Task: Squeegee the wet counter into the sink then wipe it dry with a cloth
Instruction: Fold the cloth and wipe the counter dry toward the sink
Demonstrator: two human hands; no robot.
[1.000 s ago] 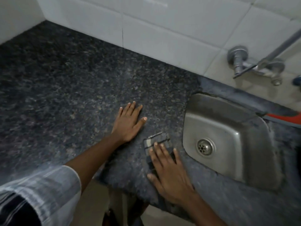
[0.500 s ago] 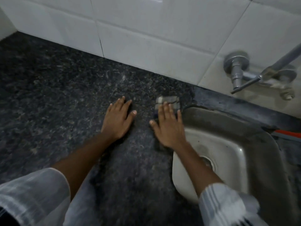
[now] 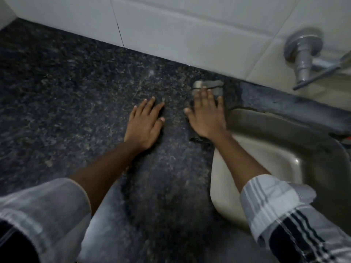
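Note:
My right hand point(image 3: 206, 116) presses flat on a dark checked cloth point(image 3: 209, 85) on the black speckled counter point(image 3: 76, 92). The cloth lies close to the back wall, just left of the steel sink point(image 3: 266, 145); its far end shows beyond my fingertips and a dark corner shows under my wrist. My left hand point(image 3: 145, 123) rests palm down on the bare counter, fingers spread, a short way left of the cloth. No squeegee can be made out; only a sliver of something red point(image 3: 348, 138) shows at the right edge.
White wall tiles point(image 3: 190, 31) run along the back of the counter. A metal tap point(image 3: 303, 54) sticks out of the wall above the sink's far right. My striped sleeves fill the bottom corners.
My right hand has slid the cloth from the counter's front edge away to the back wall beside the sink. My left hand stays flat on the counter.

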